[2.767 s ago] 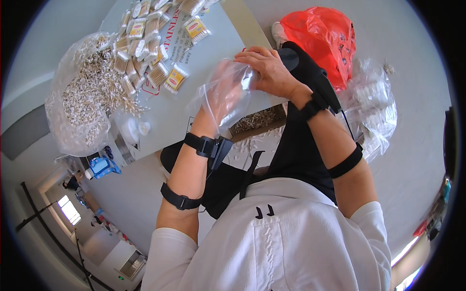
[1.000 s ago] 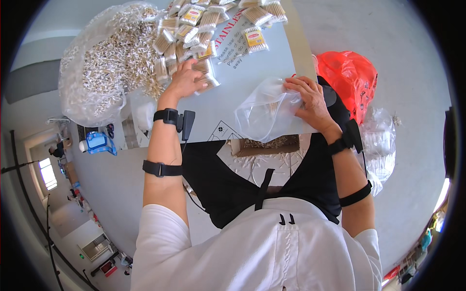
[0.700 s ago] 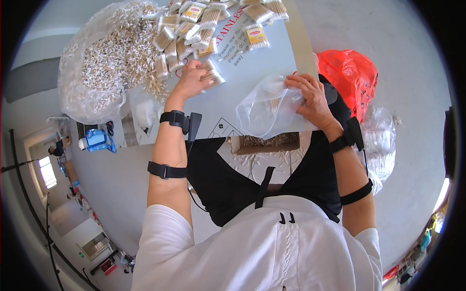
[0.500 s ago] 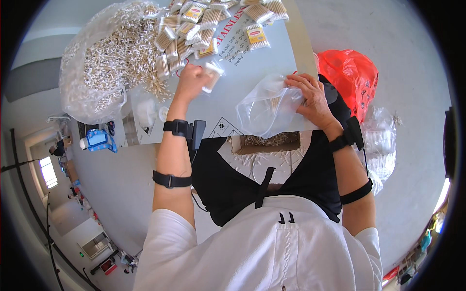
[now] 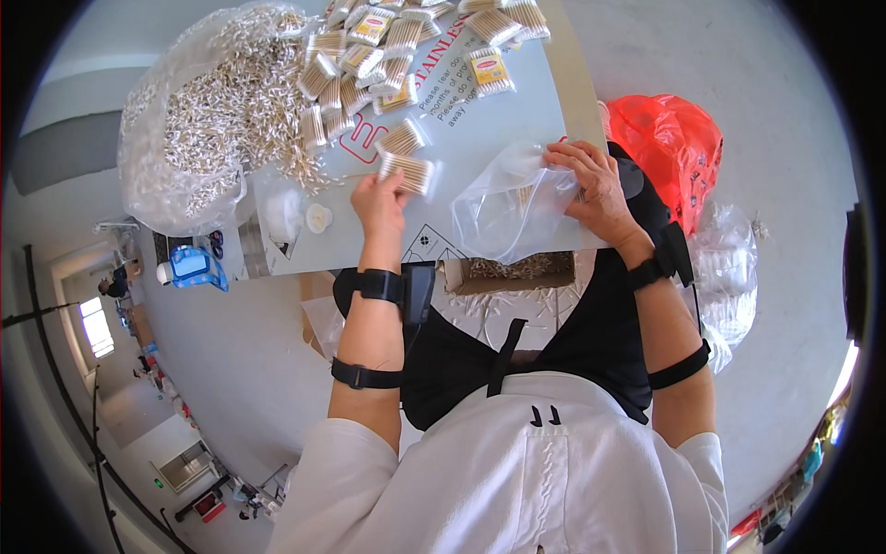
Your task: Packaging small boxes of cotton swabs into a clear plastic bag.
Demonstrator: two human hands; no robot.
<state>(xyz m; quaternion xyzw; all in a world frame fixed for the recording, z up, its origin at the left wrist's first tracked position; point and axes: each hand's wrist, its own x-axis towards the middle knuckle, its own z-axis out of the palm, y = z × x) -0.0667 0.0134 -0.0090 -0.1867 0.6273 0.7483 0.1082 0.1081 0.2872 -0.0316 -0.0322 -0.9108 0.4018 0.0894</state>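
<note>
Between the fingers of my left hand (image 5: 379, 205) is a small clear packet of cotton swabs (image 5: 407, 174), lifted at the left-middle of the table. Just beyond it another swab packet (image 5: 401, 138) shows, close to the held one; whether they touch I cannot tell. My right hand (image 5: 595, 189) grips the edge of a translucent plastic bag (image 5: 503, 217) at the table's right front. Through the bag's film some swab packets show faintly. My right thumb is partly hidden by the bag.
A heap of swab packets (image 5: 369, 60) lies at the far side of the table (image 5: 443, 198). Left of it stands a big clear bag of loose swabs (image 5: 198, 138). A red bag (image 5: 669, 148) is off the right edge. Below the front edge sits a cardboard box of swabs (image 5: 517, 272).
My left hand has come nearer and to the right, carrying a packet toward the plastic bag. Another packet now shows behind it. My right hand has stayed on the bag.
</note>
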